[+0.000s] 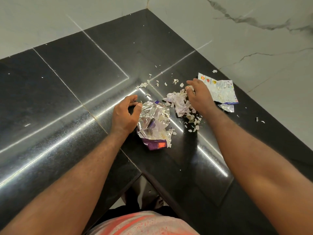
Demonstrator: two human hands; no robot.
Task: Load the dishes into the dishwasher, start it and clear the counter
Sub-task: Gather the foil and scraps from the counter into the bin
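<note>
Claws scraps point(179, 102) with curled right hand point(198, 95); braces bag point(154, 119), just left of them, lengthwise toward body, with curled left hand point(123, 114), grip unclear.

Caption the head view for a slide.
Left hand at a foil wrapper, right hand on a pile of pale scraps, on a black counter.

Foil wrapper point(153, 122) on the counter point(67, 99), crumpled paper pile point(177, 102) just right, flat packet point(220, 90) farther right
</note>
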